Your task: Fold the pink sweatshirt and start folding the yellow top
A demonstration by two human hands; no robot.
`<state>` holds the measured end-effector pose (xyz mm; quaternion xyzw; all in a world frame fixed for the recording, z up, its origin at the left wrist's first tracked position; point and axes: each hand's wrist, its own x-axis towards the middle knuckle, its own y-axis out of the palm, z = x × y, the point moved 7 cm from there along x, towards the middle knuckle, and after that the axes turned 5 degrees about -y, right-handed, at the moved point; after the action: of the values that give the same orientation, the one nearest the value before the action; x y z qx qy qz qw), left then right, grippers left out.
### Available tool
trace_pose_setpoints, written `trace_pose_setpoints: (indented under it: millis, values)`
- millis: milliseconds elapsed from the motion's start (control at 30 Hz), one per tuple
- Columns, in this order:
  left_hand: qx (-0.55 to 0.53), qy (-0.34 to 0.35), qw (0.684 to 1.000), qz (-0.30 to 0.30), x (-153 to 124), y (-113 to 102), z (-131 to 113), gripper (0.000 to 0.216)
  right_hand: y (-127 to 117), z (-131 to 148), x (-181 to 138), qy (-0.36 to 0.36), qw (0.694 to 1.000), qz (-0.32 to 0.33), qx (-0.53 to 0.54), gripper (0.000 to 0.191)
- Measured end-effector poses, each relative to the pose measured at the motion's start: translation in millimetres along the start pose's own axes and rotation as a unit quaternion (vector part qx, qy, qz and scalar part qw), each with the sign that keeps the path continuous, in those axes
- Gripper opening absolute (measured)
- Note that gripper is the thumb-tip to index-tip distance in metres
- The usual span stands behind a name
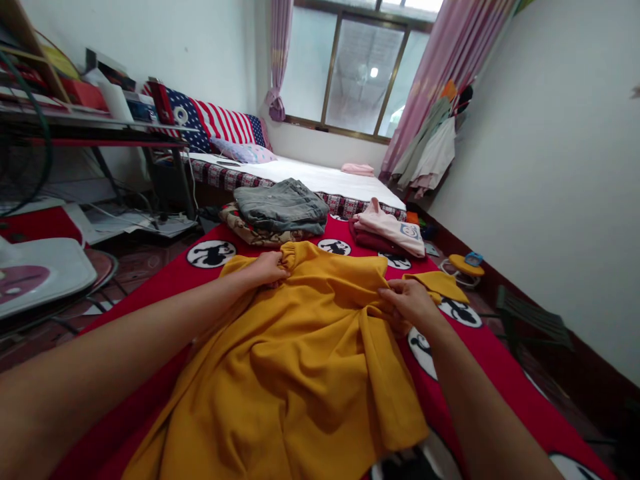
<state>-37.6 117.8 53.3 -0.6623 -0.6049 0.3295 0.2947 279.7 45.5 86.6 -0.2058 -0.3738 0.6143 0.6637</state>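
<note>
"Yellow garment, where is it, pls?"

"Nearest to us, on the red bedcover, w/ its wide lower part at the near side. The left hand is closed on the upper edge, beside a gathered end. The right hand pinches the other side w/ thumb and fingers."

"Why are both grips apart like this?"

"Prob. to keep the upper edge stretched btwn them, bc the cloth seems soft and makes many folds below. One sleeve lies along the front; another yellow part sticks out past the right hand, maybe also a sleeve, can't tell."

"And behind it?"

"Two piles on the same bedcover, apart from each other. Left one: grey clothes on patterned cloth. Right one: pale pink garment over dark red cloth. They lie at the far end, I think to leave room for the spread one."

"Any containers w/ sth in them?"

"At left, an open shelf on the counter; it holds papers etc., too blurred to name. Near it stands a red upright object, maybe a container, inside not visible. Farther, the bed carries a pale pillow."
</note>
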Motion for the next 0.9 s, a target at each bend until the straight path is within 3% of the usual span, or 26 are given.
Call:
trace_pose_setpoints:
  millis: [67, 100, 200, 267, 300, 367, 467, 533, 600, 667, 767, 833, 900]
  values:
    - [-0.043, 0.018, 0.998, 0.029, 2, -11, -11, 0.025, -11, 2, 11, 0.025, 0.999, 0.03, 0.03, 0.024]
    - [-0.071, 0.031, 0.997, 0.011, 6, -22, -19, 0.025, -17, 2, 21, 0.04, 0.998, 0.031, 0.042, 0.022]
    - [-0.126, 0.096, 0.972, -0.171, 21, -72, -46, 0.028, -43, -2, 59, 0.066, 0.99, -0.076, 0.097, 0.016]
    - [-0.113, 0.138, 0.947, -0.266, 25, -89, -62, 0.044, -54, -4, 75, 0.049, 0.975, -0.17, 0.135, 0.041]
    - [-0.093, 0.159, 0.946, -0.268, 25, -87, -69, 0.055, -54, -4, 77, 0.028, 0.97, -0.19, 0.146, 0.055]
    - [-0.041, 0.216, 0.955, -0.2, 19, -66, -80, 0.069, -40, 1, 71, -0.02, 0.977, -0.15, 0.149, 0.068]
    - [0.024, 0.298, 0.951, -0.076, -18, -22, -78, 0.057, -9, 11, 31, -0.104, 0.988, -0.014, 0.113, 0.049]
    - [0.047, 0.326, 0.944, -0.009, -52, 1, -66, 0.046, 5, 19, -6, -0.185, 0.979, 0.061, 0.055, 0.034]
    - [0.074, 0.344, 0.934, 0.063, -86, 15, -53, 0.041, 13, 25, -41, -0.256, 0.959, 0.126, -0.004, 0.039]
    - [0.092, 0.35, 0.925, 0.114, -114, 18, -40, 0.039, 14, 22, -65, -0.278, 0.945, 0.166, -0.038, 0.044]
    - [0.099, 0.325, 0.932, 0.124, -135, 4, -20, 0.038, 6, 9, -85, -0.259, 0.942, 0.2, -0.076, 0.039]
    - [0.105, 0.299, 0.943, 0.105, -140, -7, -5, 0.037, -9, -3, -90, -0.231, 0.953, 0.185, -0.068, 0.026]
    - [0.113, 0.275, 0.951, 0.08, -143, -15, 11, 0.036, -34, -20, -91, -0.182, 0.977, 0.107, -0.015, 0.015]
